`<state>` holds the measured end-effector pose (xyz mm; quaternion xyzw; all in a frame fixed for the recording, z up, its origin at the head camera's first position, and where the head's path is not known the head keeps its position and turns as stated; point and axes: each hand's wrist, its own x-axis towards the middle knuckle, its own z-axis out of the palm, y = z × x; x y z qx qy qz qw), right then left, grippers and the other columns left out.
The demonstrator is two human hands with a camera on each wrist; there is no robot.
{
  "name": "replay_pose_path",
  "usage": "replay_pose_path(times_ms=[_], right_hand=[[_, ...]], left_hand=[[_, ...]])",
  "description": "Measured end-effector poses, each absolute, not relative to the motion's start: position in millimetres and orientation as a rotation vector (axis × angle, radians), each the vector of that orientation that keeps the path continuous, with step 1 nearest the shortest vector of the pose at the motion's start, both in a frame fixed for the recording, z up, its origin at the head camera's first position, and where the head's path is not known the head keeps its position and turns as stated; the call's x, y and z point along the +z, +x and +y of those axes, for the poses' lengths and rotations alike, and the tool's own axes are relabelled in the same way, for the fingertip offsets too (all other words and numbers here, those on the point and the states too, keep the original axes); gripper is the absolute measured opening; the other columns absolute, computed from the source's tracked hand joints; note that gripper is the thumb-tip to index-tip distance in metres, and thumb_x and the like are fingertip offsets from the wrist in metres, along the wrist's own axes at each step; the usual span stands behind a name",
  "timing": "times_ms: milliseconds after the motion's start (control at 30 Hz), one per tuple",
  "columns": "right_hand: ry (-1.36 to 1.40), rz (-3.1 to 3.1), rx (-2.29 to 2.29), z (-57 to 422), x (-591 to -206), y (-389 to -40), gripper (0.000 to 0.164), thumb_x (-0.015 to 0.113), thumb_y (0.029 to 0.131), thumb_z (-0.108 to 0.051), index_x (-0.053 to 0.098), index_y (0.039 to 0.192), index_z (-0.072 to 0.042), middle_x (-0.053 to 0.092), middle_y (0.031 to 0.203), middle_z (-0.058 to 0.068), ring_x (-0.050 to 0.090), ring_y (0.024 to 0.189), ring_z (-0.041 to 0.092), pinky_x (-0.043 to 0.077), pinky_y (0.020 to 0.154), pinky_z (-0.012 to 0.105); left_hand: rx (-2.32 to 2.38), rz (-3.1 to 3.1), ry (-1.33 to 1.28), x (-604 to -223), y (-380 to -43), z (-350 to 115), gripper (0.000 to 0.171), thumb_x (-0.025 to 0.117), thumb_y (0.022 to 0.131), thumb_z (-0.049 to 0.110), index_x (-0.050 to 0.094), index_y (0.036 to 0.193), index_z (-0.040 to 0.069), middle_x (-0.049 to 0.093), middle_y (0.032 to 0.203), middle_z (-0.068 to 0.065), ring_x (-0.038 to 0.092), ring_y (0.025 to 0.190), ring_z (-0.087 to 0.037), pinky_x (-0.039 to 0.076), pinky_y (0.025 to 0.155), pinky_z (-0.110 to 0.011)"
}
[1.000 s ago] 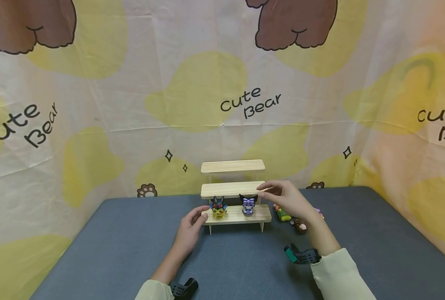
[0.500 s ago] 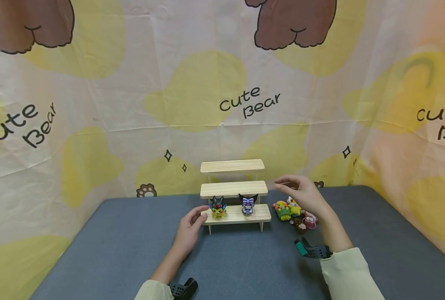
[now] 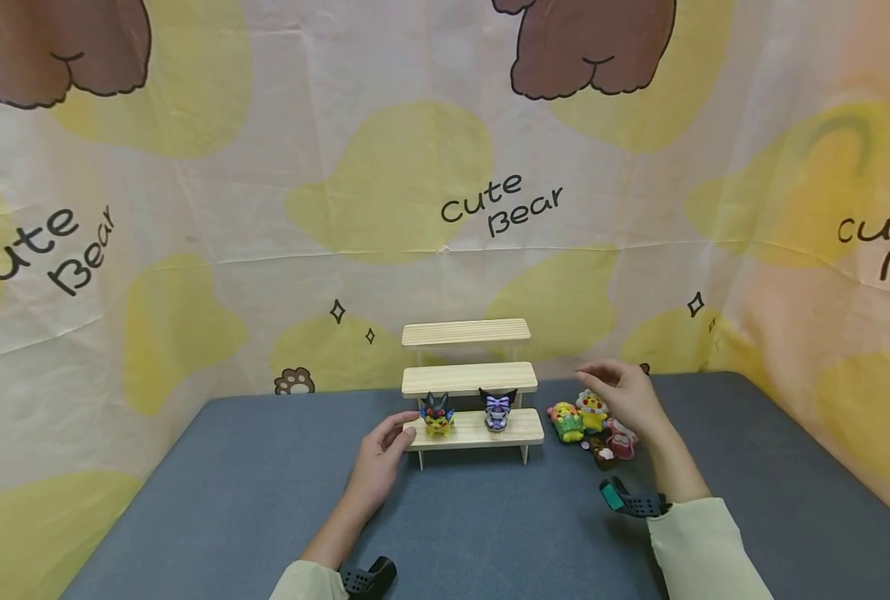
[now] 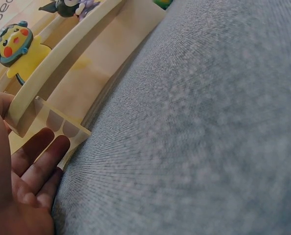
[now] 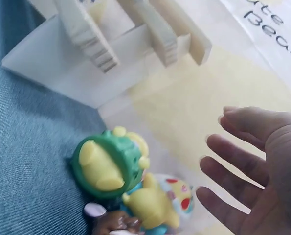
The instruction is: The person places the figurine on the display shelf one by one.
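A pale three-tier wooden display stand [image 3: 460, 433] sits on the table. On its lowest tier stand a yellow figurine with a dark hood [image 3: 437, 416] at left and a purple-and-black figurine [image 3: 497, 412] at right. My left hand [image 3: 376, 460] holds the left end of that tier: in the left wrist view the thumb lies at the board's end, with fingers [image 4: 57, 152] against the side leg. With fingers apart and holding nothing, my right hand [image 3: 628, 400] hovers over a small pile of figurines: a green one [image 5: 106, 166], a yellow one [image 5: 152, 203], a brown one [image 3: 602, 454] and a pink one [image 3: 622, 440].
A blue-grey cloth covers the table [image 3: 265, 500]. Behind it hangs a printed curtain [image 3: 385, 183] with bears and lettering, close to the back of the stand. The figurine pile lies just right of the stand.
My right hand has drawn back from the stand's right side, moving rightward to above the pile, which has come into fuller view. My left hand and both standing figurines have stayed put.
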<state>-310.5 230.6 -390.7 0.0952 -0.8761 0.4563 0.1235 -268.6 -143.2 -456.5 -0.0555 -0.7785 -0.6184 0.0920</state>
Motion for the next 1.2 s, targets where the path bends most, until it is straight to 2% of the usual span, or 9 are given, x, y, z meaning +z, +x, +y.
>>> replay_pose_path(times_ms=[133,400,600,733,867,1000,1200], right_hand=[[0.238,-2.545,1.293,234,-397,-313,0.037,0.061,0.102,-0.034,0.070,0.121,-0.003,0.072,0.115,0.018,0.064,0.100,0.023,0.051,0.081,0.029],[0.145,-2.520,1.256,237,-409,-318,0.032,0.064,0.100,-0.029,0.072,0.116,-0.002,0.073,0.110,0.019,0.062,0.088,0.023,0.048,0.069,0.025],[0.094,-2.589,1.241,240,-420,-319,0.029,0.069,0.098,-0.026,0.072,0.115,-0.003,0.072,0.106,0.019,0.058,0.068,0.014,0.048,0.054,0.027],[0.087,-2.619,1.230,242,-422,-320,0.031,0.070,0.096,-0.028,0.072,0.115,-0.004,0.071,0.105,0.019,0.057,0.061,0.014,0.048,0.051,0.028],[0.088,-2.652,1.234,243,-422,-319,0.035,0.069,0.097,-0.031,0.070,0.118,-0.004,0.071,0.106,0.019,0.056,0.064,0.016,0.049,0.054,0.029],[0.084,-2.699,1.221,245,-425,-320,0.042,0.066,0.098,-0.039,0.068,0.124,-0.005,0.071,0.113,0.019,0.059,0.077,0.018,0.048,0.063,0.029],[0.119,-2.765,1.144,247,-430,-322,0.055,0.066,0.095,-0.049,0.065,0.129,-0.005,0.070,0.119,0.020,0.063,0.095,0.026,0.049,0.072,0.030]], left_hand=[[-1.840,-2.309,-0.167,-456,-269,-144,0.031,0.059,0.103,0.024,0.066,0.131,0.011,0.062,0.142,-0.012,0.054,0.136,-0.030,0.047,0.107,-0.048],[-1.829,-2.313,-0.162,-457,-269,-145,0.031,0.059,0.103,0.024,0.066,0.130,0.011,0.061,0.142,-0.012,0.054,0.137,-0.031,0.047,0.107,-0.049],[-1.831,-2.337,-0.149,-458,-269,-144,0.031,0.059,0.103,0.027,0.066,0.131,0.014,0.061,0.143,-0.011,0.054,0.136,-0.030,0.047,0.106,-0.049],[-1.839,-2.333,-0.155,-459,-270,-144,0.032,0.058,0.104,0.027,0.065,0.132,0.014,0.060,0.144,-0.011,0.052,0.138,-0.031,0.046,0.108,-0.051],[-1.834,-2.327,-0.161,-459,-270,-144,0.031,0.058,0.104,0.027,0.066,0.131,0.013,0.061,0.143,-0.011,0.054,0.136,-0.030,0.048,0.106,-0.048],[-1.815,-2.335,-0.160,-460,-270,-144,0.031,0.058,0.104,0.027,0.066,0.131,0.014,0.062,0.142,-0.011,0.056,0.133,-0.029,0.050,0.103,-0.046],[-1.820,-2.327,-0.160,-460,-270,-144,0.031,0.059,0.103,0.027,0.066,0.130,0.014,0.061,0.142,-0.011,0.053,0.137,-0.031,0.047,0.107,-0.051]])
